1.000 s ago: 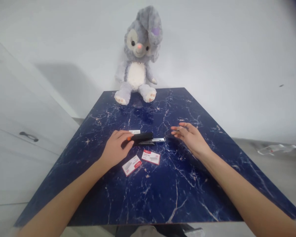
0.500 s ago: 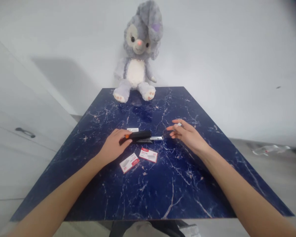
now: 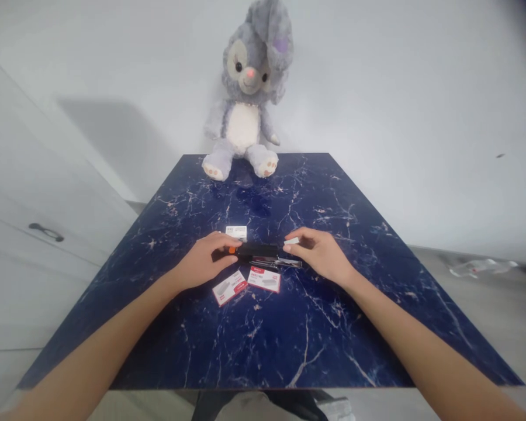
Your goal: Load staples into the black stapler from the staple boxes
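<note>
Gripping here with the left hand [image 3: 206,257], thumb and fingers set narrow around the orange-marked end of a long black stapler [image 3: 259,250] with a silver metal rail [image 3: 291,263]. Pinching, too, with the right hand [image 3: 324,252], at the thumb and fingertips, a small pale flat piece [image 3: 291,241], just above the rail in view.

Down at the near edge of the dark blue, white-veined marbled table [image 3: 333,351], showing just beyond the rim: light and dark clothing [image 3: 254,407]. Moving inward, lying side by side at a slant, two flat red-and-white printed boxes [image 3: 230,287] [image 3: 264,279], close together at their adjoining corners. Stretching right behind them, around the middle of the table, the stapler, with the rail pointed towards the right edge; hard to tell from here whether resting flat or slightly raised. Peeking out just past the stapler, on the far side, a small white printed box [image 3: 236,231].

Beyond the left edge, a pale cabinet [image 3: 48,286] with a dark curved handle [image 3: 46,232]; beyond the right edge, on the floor, crumpled clear plastic [image 3: 482,267]. And sitting upright at the far edge, nearer the far left corner, a grey plush rabbit [image 3: 244,126] with a white belly, against a pale wall [image 3: 377,88].
</note>
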Motion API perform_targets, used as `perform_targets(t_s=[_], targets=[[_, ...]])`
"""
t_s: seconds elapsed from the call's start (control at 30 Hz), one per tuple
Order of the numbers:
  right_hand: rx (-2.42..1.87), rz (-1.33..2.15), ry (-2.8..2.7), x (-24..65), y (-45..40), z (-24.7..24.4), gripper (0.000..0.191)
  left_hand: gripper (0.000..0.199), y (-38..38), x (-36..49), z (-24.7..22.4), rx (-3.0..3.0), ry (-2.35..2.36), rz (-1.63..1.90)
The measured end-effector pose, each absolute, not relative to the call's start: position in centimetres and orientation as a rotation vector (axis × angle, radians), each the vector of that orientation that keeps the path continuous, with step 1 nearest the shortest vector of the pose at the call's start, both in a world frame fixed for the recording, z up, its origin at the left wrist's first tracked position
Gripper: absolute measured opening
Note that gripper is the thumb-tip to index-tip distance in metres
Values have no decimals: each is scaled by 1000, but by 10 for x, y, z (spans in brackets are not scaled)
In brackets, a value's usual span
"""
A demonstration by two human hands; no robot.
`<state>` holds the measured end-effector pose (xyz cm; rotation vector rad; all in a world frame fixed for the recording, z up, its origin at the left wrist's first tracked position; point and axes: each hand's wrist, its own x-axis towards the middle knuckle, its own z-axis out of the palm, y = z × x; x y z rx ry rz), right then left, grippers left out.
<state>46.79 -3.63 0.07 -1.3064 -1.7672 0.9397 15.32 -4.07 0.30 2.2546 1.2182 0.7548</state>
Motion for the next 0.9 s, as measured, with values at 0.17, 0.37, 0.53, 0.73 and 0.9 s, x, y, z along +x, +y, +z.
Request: perform_targets(t_s=[0.17, 0.37, 0.53, 0.73, 0.9], targets=[[-1327, 1029, -1859, 469, -35, -2, 29, 27, -39, 152, 1, 2331, 1144, 824], [-1212, 1074, -2023, 470, -34, -4, 29, 27, -39, 152, -1, 2369, 1118, 853], [-1282, 938, -2189, 472, -36, 3, 20, 33, -37, 151, -1, 2360, 1102, 797], [-1238, 713, -2303, 470, -39, 6, 13, 32, -38, 152, -4, 2390, 1143, 813], [-1267, 457, -2392, 464, -44, 1, 13, 31, -39, 154, -4, 2398, 1133, 825]])
